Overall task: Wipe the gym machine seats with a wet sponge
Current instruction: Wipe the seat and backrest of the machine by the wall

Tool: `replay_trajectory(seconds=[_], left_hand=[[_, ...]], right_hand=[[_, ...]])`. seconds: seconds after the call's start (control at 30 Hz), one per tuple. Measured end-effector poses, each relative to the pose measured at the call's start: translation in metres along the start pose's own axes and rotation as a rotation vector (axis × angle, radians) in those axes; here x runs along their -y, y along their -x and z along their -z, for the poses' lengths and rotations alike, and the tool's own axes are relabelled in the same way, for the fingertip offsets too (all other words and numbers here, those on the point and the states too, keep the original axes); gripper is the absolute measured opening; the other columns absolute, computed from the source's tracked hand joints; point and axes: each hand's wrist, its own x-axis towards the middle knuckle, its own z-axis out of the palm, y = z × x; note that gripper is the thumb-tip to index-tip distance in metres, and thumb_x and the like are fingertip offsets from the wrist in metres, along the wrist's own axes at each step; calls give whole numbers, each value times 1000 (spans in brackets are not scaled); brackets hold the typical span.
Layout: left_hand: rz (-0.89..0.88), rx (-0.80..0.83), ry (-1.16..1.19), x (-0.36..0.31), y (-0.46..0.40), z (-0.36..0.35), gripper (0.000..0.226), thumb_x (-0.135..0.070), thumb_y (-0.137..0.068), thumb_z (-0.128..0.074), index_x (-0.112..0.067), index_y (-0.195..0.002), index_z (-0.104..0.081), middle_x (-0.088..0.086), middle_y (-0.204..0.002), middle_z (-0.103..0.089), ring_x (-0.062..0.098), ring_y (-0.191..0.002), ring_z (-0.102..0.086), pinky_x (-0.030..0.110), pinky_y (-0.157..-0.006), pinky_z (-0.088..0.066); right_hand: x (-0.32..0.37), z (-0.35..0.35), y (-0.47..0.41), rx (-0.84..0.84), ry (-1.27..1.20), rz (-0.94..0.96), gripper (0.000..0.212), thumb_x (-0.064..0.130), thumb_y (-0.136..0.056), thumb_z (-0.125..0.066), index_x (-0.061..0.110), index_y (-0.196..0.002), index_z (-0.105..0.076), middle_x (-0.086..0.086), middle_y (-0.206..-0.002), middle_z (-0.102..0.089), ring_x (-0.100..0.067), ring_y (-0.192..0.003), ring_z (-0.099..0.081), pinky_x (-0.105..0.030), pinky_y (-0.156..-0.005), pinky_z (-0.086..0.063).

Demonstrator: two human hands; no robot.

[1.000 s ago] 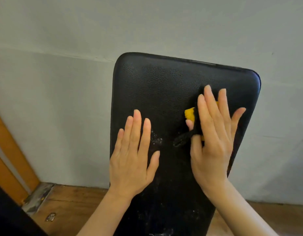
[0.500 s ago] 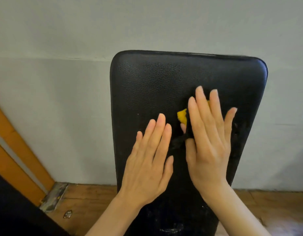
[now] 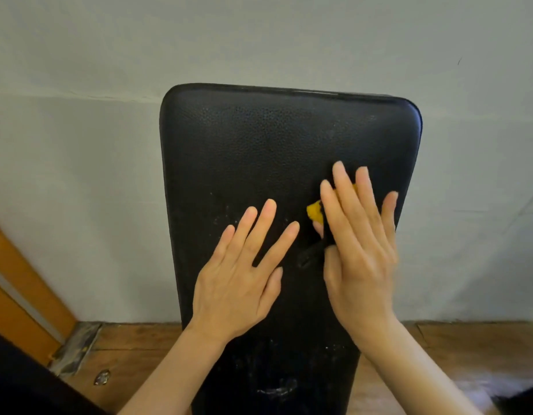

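On the right half of the black padded seat [image 3: 259, 139], the right hand [image 3: 361, 250] presses a yellow sponge [image 3: 314, 211] flat under straight fingers. The pad's long axis runs away toward the wall; white smears lie left and nearer, beside the flat, spread left hand [image 3: 238, 283], which holds nothing.

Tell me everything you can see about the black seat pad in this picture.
The seat pad is a long black cushion with rounded corners and a grained, leather-like cover. It stands in front of a pale wall, its narrower lower end running out of the picture. Whitish specks and smears mark its middle and lower parts; the top looks cleaner. The left hand rests flat on it with fingers spread. The right hand presses a yellow sponge against it with straight fingers.
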Motion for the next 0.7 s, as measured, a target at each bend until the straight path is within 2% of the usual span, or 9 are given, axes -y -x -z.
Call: replay_trajectory(seconds=[0.1, 0.27, 0.43, 0.5, 0.57, 0.63, 0.7], left_hand=[[4, 8, -9, -2, 1, 1, 70, -31, -98, -39, -26, -160, -6, 5, -167, 10, 21, -154, 5, 33, -124, 4], [0, -8, -15, -2, 1, 1, 71, -33, -97, -39, -26, -160, -5, 5, -167, 10, 21, -154, 5, 33, -124, 3], [4, -6, -11, -2, 0, 0, 73, -33, -96, -38, -27, -159, -2, 3, -167, 11, 20, -154, 6, 33, -124, 3], [2, -10, -1, -2, 2, -1, 69, -35, -98, -35, -27, -160, -3, 3, -167, 10, 19, -154, 6, 32, -124, 4], [-2, -21, -2, -1, 2, -1, 60, -37, -104, -25, -28, -160, -5, 3, -167, 9, 19, -154, 6, 32, -124, 4], [-1, -27, -15, -1, 1, -1, 56, -39, -106, -17, -28, -160, -5, 4, -167, 8, 20, -154, 5, 33, -124, 3], [-2, -29, -20, -3, -1, -2, 55, -39, -107, -15, -29, -160, -5, 3, -167, 8, 20, -154, 5, 33, -124, 3]], right_hand=[[0, -2, -36, -100, -79, -46, 39, 14, -104, -32, -2, -134, -52, -19, -147, -40, -35, -143, -25, -51, -119, -15], [-7, -2, 24, -21, -60, -12, 39, 15, -106, -27, 0, -135, -49, -16, -144, -44, -34, -142, -27, -50, -119, -15], [0, -13, -19, -129, -85, -47, 36, 11, -103, -37, -1, -136, -47, -15, -145, -42, -31, -143, -24, -50, -119, -11], [0, -14, -1, -86, -55, -44, 38, 8, -103, -40, 3, -140, -44, -13, -147, -40, -29, -145, -22, -50, -119, -12], [-4, -12, 19, -2, 12, 41, 38, 10, -103, -41, 8, -141, -40, -10, -149, -39, -26, -146, -22, -49, -119, -12], [-15, -7, 7, 35, 50, 143, 39, 9, -102, -45, 9, -141, -42, -8, -149, -39, -25, -145, -24, -49, -119, -11], [-20, 1, -12, 28, 47, 158, 41, 6, -100, -49, 7, -141, -44, -9, -149, -39, -27, -145, -24, -50, -119, -9]])
